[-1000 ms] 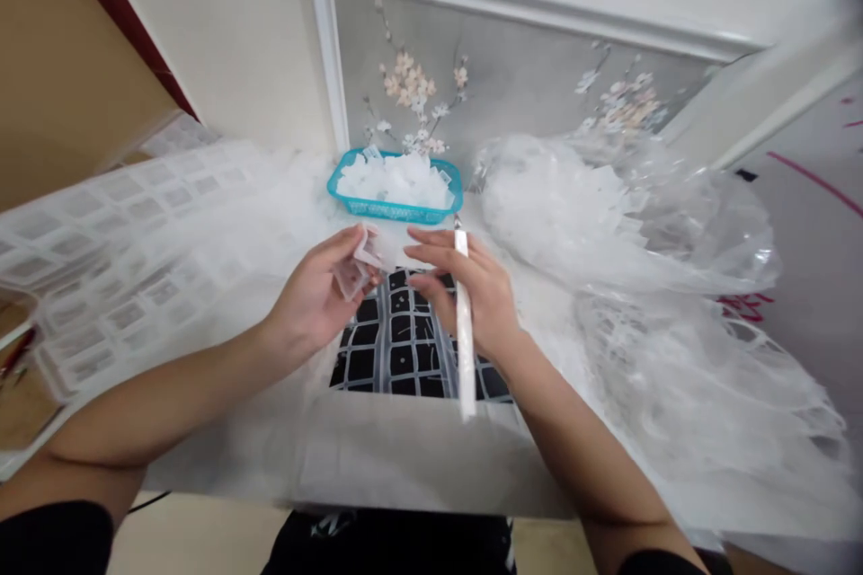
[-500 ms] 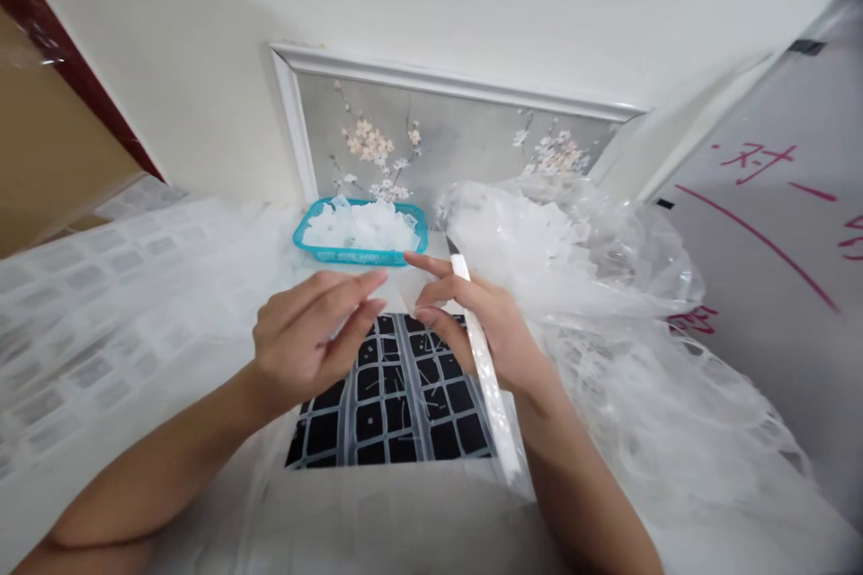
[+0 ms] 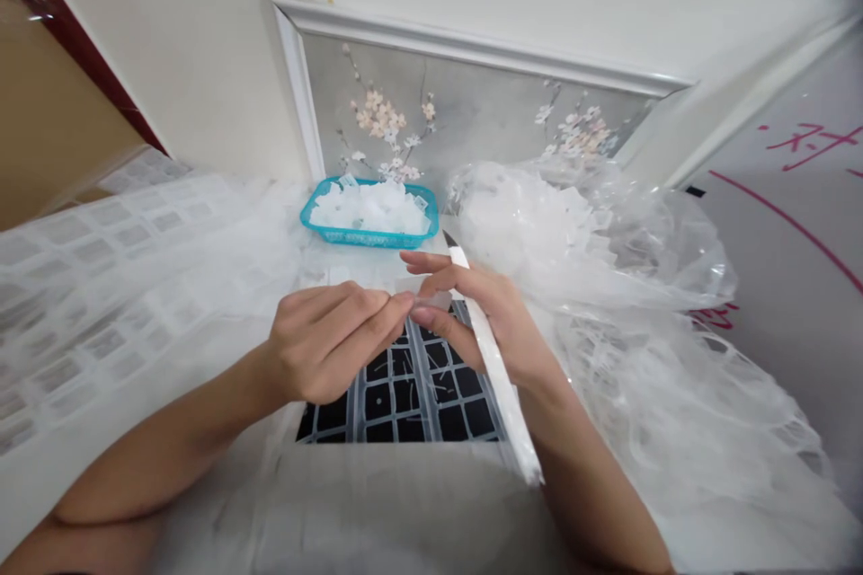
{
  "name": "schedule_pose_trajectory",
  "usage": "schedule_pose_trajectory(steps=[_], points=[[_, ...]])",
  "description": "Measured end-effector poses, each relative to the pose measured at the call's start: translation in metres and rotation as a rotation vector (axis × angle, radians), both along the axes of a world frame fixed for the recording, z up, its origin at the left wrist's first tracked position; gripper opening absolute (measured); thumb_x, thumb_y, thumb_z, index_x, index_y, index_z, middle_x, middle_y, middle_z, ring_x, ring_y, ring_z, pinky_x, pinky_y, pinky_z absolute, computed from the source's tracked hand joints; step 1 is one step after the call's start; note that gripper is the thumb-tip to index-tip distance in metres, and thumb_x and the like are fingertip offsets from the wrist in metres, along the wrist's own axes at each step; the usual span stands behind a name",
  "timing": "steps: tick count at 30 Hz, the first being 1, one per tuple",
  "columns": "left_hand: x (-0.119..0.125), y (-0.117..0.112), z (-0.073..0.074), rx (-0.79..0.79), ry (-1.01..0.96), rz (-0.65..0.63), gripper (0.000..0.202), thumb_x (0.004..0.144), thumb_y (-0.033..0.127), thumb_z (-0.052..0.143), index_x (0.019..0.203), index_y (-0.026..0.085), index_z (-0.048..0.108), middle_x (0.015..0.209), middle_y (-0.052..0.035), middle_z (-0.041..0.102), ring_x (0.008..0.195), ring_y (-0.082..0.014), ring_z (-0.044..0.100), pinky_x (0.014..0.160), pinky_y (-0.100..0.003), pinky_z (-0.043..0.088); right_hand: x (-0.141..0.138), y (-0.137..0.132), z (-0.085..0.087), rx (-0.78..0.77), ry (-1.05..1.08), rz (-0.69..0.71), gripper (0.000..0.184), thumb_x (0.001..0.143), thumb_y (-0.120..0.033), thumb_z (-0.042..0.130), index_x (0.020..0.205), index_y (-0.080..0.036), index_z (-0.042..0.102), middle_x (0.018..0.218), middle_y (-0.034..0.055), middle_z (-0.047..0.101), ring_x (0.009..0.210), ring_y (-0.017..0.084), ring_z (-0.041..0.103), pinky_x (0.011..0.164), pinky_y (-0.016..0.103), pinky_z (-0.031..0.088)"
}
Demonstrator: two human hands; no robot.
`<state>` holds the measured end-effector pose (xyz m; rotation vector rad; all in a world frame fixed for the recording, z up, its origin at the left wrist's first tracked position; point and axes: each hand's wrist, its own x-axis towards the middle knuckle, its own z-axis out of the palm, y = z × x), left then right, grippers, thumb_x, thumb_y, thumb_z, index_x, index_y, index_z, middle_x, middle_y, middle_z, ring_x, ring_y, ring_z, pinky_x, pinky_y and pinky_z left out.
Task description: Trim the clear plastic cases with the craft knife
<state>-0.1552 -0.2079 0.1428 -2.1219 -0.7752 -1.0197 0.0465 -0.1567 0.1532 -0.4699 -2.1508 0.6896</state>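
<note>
My left hand and my right hand meet over a black cutting mat with a pale grid. Both pinch a small clear plastic piece between their fingertips. My right hand also grips a long white craft knife; its blade tip points away from me and its handle runs back along my wrist. A teal basket heaped with clear plastic pieces stands just beyond my hands.
Translucent moulded plastic sheets with rows of cells cover the left side. A big crumpled clear bag of plastic scraps lies on the right. A framed blossom picture leans on the wall behind. A whiteboard with red marks is at far right.
The view tilted up and then settled. My left hand first held a clear piece, then opened for a moment, and now its fingertips close with the right hand's on a small clear piece.
</note>
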Motion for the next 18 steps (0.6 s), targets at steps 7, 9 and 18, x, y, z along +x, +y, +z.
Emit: schedule_pose_trajectory(steps=[7, 9, 18], points=[[0.006, -0.002, -0.005, -0.148, -0.337, 0.068, 0.012, 0.08, 0.016, 0.068, 0.087, 0.026, 0.07, 0.071, 0.0017, 0.068, 0.057, -0.0117, 0.06, 0.05, -0.025, 0.047, -0.009, -0.008, -0.005, 0.079, 0.062, 0.008, 0.011, 0.094, -0.021, 0.052, 0.089, -0.024, 0.061, 0.115, 0.0034, 0.068, 0.124, 0.022, 0.056, 0.1, 0.042, 0.05], [0.005, 0.001, -0.001, -0.167, -0.508, 0.112, 0.009, 0.081, 0.018, 0.067, 0.083, 0.026, 0.069, 0.067, 0.0028, 0.064, 0.055, -0.0104, 0.055, 0.049, -0.025, 0.045, -0.008, -0.011, -0.003, 0.108, 0.075, -0.001, 0.011, 0.093, -0.021, 0.053, 0.088, -0.025, 0.061, 0.12, 0.003, 0.066, 0.125, 0.023, 0.055, 0.102, 0.045, 0.048], [-0.02, 0.03, 0.004, -0.248, -0.901, 0.096, 0.005, 0.078, 0.021, 0.067, 0.076, 0.024, 0.07, 0.065, 0.0029, 0.061, 0.056, -0.0104, 0.049, 0.052, -0.026, 0.042, 0.001, -0.012, 0.002, 0.11, 0.145, 0.008, 0.01, 0.091, -0.018, 0.056, 0.084, -0.026, 0.059, 0.091, 0.0007, 0.071, 0.118, 0.027, 0.061, 0.09, 0.042, 0.056]])
